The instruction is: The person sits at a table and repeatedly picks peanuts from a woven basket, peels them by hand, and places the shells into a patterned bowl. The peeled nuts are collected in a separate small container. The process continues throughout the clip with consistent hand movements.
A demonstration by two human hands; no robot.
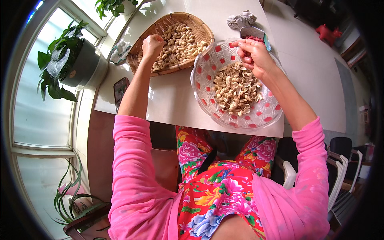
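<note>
My left hand (153, 46) is curled over the left side of a woven bamboo basket (207, 30). Its fingers are turned away, so whatever they may hold is hidden. Unshelled peanuts (180, 45) lie spread in the basket. Above the far right part of a clear plastic bowl with red squares (207, 97) is my right hand (255, 57), its fingers bent. A reddish patch shows among those fingers; I cannot tell whether it is a kernel. Broken peanut shells (237, 90) are heaped in the bowl. Just beyond my right hand, a small container (252, 31) holds red peanut kernels (255, 38).
A crumpled grey cloth (241, 19) lies at the table's (171, 99) far right. Left of the basket are another cloth (120, 52) and a phone (120, 90). A potted plant (76, 60) stands by the window. Chairs (339, 174) are at the right.
</note>
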